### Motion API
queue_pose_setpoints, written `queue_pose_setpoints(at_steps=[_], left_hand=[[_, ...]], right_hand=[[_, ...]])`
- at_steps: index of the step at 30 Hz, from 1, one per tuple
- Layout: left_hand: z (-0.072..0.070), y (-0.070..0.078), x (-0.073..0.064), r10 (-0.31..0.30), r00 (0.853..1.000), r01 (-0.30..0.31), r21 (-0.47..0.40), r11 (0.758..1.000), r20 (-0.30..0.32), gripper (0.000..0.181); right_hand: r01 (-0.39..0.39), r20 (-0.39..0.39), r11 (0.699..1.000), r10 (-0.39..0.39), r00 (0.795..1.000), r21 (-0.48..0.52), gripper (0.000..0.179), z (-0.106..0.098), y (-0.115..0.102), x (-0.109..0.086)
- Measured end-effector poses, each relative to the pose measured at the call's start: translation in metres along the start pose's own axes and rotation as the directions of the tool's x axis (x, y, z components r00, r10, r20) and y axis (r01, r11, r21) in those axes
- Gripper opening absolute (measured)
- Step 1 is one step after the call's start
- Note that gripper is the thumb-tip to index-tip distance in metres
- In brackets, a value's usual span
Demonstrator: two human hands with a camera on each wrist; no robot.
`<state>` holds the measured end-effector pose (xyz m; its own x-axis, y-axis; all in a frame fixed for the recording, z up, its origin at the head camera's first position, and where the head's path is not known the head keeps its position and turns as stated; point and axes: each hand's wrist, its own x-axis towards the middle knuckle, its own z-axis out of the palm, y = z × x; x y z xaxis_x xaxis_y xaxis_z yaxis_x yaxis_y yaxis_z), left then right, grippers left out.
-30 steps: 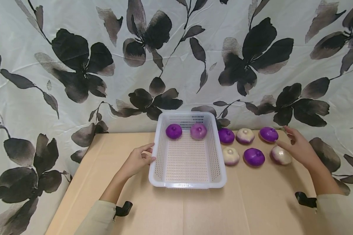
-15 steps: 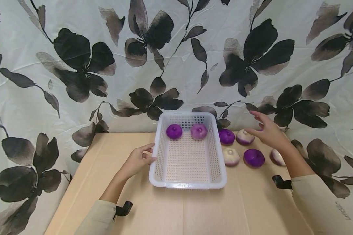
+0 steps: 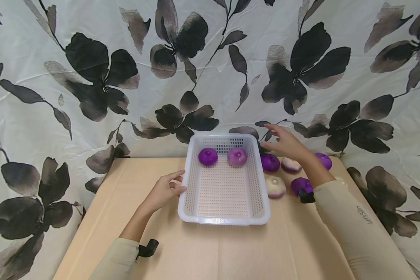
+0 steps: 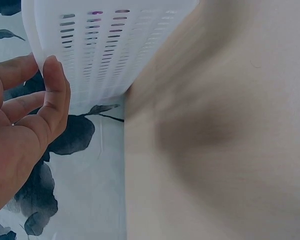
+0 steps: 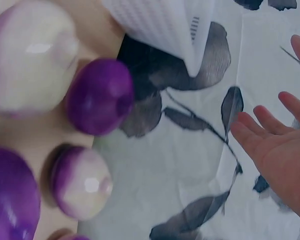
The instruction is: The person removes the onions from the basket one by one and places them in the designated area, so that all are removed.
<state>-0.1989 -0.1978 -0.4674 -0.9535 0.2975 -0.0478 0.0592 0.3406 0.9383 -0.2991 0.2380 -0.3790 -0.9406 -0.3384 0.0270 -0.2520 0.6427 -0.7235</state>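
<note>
A white perforated plastic basket (image 3: 224, 221) stands on the table with two purple onions, a dark one (image 3: 208, 156) and a lighter one (image 3: 237, 156), at its far end. My left hand (image 3: 162, 191) pinches its left rim between thumb and fingers, as the left wrist view also shows. My right hand (image 3: 287, 144), fingers spread and holding nothing, hovers near the basket's far right corner. Below it, beside the basket, lie a purple onion (image 3: 270, 162), a white-and-purple onion (image 3: 290, 165) and a pale onion (image 3: 275, 187). My right forearm partly covers other onions.
Another purple onion (image 3: 323, 160) sits near the table's far right, behind the forearm. A floral cloth (image 3: 238, 97) hangs behind the table (image 3: 227, 252). Black wrist cameras (image 3: 148, 248) are on both wrists.
My right hand has moved left from the far right onions, over the row, to the basket's far right corner. My left hand keeps its grip on the rim.
</note>
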Motion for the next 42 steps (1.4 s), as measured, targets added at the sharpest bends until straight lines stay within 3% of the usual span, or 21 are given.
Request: queue_pose_setpoints(at_steps=[8, 13, 18, 25, 31, 36, 42], left_hand=[[0.000, 0.003, -0.001, -0.002, 1.000, 0.002, -0.006, 1.000, -0.001, 0.065], [0.000, 0.004, -0.002, 0.004, 1.000, -0.003, -0.019, 1.000, 0.009, 0.065], [0.000, 0.002, -0.003, -0.002, 1.000, 0.002, -0.019, 1.000, -0.001, 0.064], [0.000, 0.002, -0.002, 0.004, 1.000, -0.003, -0.018, 1.000, 0.006, 0.065], [0.001, 0.002, -0.001, 0.004, 1.000, -0.004, -0.022, 1.000, 0.007, 0.065], [0.001, 0.002, 0.000, 0.010, 1.000, -0.010, -0.014, 1.000, 0.007, 0.065], [0.000, 0.002, -0.001, 0.021, 1.000, -0.020, -0.022, 1.000, 0.010, 0.065]], right_hand=[[-0.004, 0.102, 0.998, -0.002, 0.995, 0.056, 0.077, 0.027, -0.012, 0.030], [-0.049, 0.125, 0.995, 0.038, 0.991, 0.092, 0.079, 0.047, -0.020, 0.044], [-0.091, 0.126, 0.994, 0.084, 0.988, 0.053, 0.083, 0.066, -0.035, 0.055], [-0.205, 0.036, 0.975, 0.203, 0.978, 0.080, 0.083, 0.084, -0.041, 0.069], [-0.286, -0.082, 0.939, 0.306, 0.949, 0.191, 0.083, 0.102, -0.031, 0.076], [-0.284, -0.222, 0.916, 0.351, 0.910, 0.284, 0.071, 0.116, -0.023, 0.076], [-0.280, -0.227, 0.894, 0.371, 0.900, 0.351, 0.076, 0.131, -0.020, 0.073]])
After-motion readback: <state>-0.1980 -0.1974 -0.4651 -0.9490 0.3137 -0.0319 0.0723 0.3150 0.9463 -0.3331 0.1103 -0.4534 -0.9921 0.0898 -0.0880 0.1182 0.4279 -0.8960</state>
